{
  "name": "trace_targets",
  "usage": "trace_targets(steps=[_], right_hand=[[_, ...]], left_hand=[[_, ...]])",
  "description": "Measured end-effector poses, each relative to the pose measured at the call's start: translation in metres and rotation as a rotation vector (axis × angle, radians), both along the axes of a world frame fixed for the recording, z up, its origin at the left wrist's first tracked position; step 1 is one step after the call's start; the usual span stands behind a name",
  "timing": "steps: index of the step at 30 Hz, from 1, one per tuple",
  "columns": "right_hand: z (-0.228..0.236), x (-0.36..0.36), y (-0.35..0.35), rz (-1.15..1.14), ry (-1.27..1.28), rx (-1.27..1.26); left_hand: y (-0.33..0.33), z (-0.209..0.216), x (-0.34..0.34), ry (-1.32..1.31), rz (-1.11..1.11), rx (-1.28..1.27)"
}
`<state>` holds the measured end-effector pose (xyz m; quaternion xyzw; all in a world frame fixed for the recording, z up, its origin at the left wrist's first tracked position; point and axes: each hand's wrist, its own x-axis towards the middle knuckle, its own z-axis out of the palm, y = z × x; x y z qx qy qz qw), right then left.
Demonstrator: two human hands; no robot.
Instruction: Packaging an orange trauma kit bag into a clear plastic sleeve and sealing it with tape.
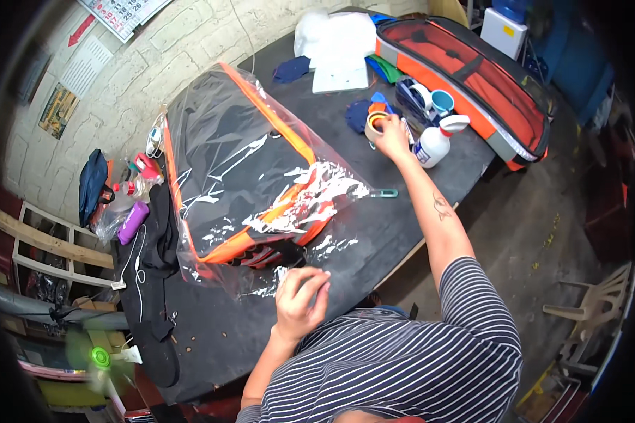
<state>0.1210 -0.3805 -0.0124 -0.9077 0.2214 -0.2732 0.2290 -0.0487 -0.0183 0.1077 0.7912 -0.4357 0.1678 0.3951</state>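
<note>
A large black bag with orange trim (250, 166) sits on the black table, covered by a clear plastic bag (324, 187) that shines where it wrinkles. My right hand (391, 137) reaches to the far side and grips a roll of tape (374, 127). Beside it stand a white spray bottle (432, 146) and other tape rolls (442, 101). Close to my body, my left hand (302, 302) is raised near the plastic's near edge, its fingers curled toward the thumb. Whatever lies between those fingertips, if anything, is too small to make out.
An orange and black bag with a mesh top (473, 77) lies at the far right, near white plastic packaging (335, 42). A green-handled tool (384, 193) lies mid-table. At the left are a purple item (133, 222), white cable (140, 271) and black fabric (161, 233).
</note>
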Motion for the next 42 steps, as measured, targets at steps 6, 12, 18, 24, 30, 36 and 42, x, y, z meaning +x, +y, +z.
trace_targets(steps=[6, 12, 18, 24, 30, 36, 42], right_hand=[[-0.008, 0.02, -0.022, -0.12, 0.222, -0.062], [0.045, -0.108, 0.026, 0.24, -0.318, 0.643], [0.068, -0.265, 0.081, 0.51, 0.225, 0.43], [0.099, -0.261, 0.139, 1.231, 0.604, 0.35], [0.002, -0.217, 0.184, 1.038, 0.403, 0.824], [-0.037, -0.221, 0.21, 0.791, 0.381, 1.047], [0.011, -0.22, 0.21, 0.624, 0.338, 0.686]], left_hand=[[0.008, -0.004, 0.014, 0.141, 0.044, -0.01], [0.015, -0.012, 0.025, 0.287, -0.072, -0.09], [0.007, -0.018, 0.016, 0.219, -0.284, -0.046], [0.011, -0.017, 0.008, 0.468, -0.649, 0.3], [0.058, -0.056, 0.008, 0.635, -0.225, 0.522], [0.088, -0.078, 0.016, 0.72, -0.244, 0.294], [0.086, -0.086, 0.014, 0.811, -0.217, 0.23]])
